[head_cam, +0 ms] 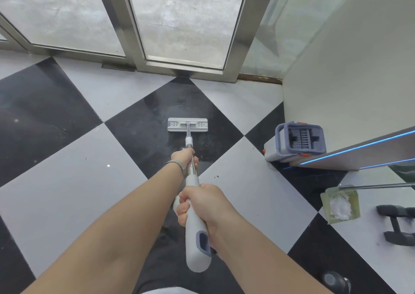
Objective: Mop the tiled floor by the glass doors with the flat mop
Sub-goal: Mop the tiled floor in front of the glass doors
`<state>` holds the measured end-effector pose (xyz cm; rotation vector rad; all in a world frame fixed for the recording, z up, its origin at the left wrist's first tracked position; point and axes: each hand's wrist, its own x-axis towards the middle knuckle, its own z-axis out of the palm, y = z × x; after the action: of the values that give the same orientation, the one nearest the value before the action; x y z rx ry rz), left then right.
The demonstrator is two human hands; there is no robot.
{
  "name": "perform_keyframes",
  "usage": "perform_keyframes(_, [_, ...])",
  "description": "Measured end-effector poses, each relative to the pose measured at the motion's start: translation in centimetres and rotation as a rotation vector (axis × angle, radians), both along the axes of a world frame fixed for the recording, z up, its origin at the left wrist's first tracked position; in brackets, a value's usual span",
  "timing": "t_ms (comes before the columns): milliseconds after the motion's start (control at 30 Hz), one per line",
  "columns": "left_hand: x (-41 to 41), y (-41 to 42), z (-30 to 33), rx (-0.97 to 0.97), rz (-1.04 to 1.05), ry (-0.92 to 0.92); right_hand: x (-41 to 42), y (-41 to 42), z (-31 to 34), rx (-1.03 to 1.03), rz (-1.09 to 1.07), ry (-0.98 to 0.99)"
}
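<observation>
A checkerboard floor (74,163) of large black and pale grey tiles, laid on the diagonal, fills the view from a head-worn camera looking down. Steel-framed glass doors (184,22) run across the top, from ten to one o'clock. A pale wall (350,58) stands at two o'clock.

At three o'clock, against that wall, sits a grey-and-white mop bucket (296,142) with a slotted wringer. At four o'clock lie a green dustpan (340,204) holding white debris and a dark dumbbell (397,226).

The flat mop (187,125) is at centre, its white rectangular head flat on a black tile, well short of the door sill. The head looks clean, with a grey clip plate. A slim metal pole rises toward the viewer, ending in a white grip with a grey hanging loop.

Both hands hold the pole. The left hand (185,158), with a bracelet on its wrist, wraps the metal section farther down; the right hand (202,204) grips the white handle.

The tile around the mop head shows a wet sheen, so slipping looks like a risk. A wide stroke to the right could likely knock the bucket, and a long push could strike the door frame.
</observation>
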<state>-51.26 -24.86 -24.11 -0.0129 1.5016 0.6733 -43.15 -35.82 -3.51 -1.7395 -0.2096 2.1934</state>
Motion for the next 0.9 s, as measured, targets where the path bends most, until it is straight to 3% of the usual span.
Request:
perform_keyframes(500, [-6.9,19.1,0.1,0.021,-0.062,0.033,-8.2,18.7,-1.6,0.007,-0.076,-0.025])
perform_keyframes(900, [-9.8,27.8,-0.1,0.023,-0.076,0.034,-11.3,27.3,-2.0,0.004,-0.104,-0.001])
